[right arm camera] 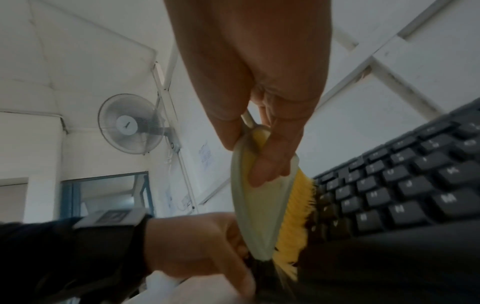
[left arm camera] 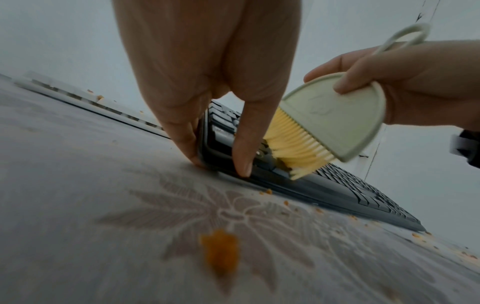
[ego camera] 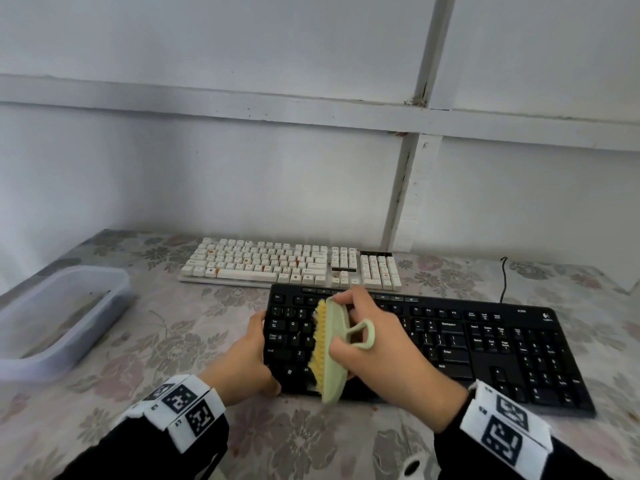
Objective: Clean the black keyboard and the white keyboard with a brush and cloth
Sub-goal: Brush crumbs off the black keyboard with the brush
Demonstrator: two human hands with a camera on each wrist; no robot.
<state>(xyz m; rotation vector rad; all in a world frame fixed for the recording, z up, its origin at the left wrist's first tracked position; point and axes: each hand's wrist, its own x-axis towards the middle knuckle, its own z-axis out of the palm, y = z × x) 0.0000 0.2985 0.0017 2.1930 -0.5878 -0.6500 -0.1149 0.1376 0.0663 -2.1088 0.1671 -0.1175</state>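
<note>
My right hand (ego camera: 367, 336) grips the brush (ego camera: 334, 351) by its pale green back, thumb on the near side and fingers curled over the far side, so the yellow bristles face left and down onto the black keyboard (ego camera: 450, 344). I hold it tilted like that, I judge, so the bristle tips dig between the keys at the left end and push the crumbs (left arm camera: 269, 191) off toward the near edge of the table (ego camera: 173, 317). My left hand (ego camera: 247, 355) clamps the keyboard's left end, fingers along its side edge and thumb on the near corner, to stop the board sliding under the strokes. The black keyboard lies near the front edge of the table, right of centre; the white keyboard (ego camera: 291, 263) sits just behind it toward the back edge, with orange specks among its keys, not yet brushed by the look of it. A tub (ego camera: 62, 317) stands at the left edge. I see no cloth.
</note>
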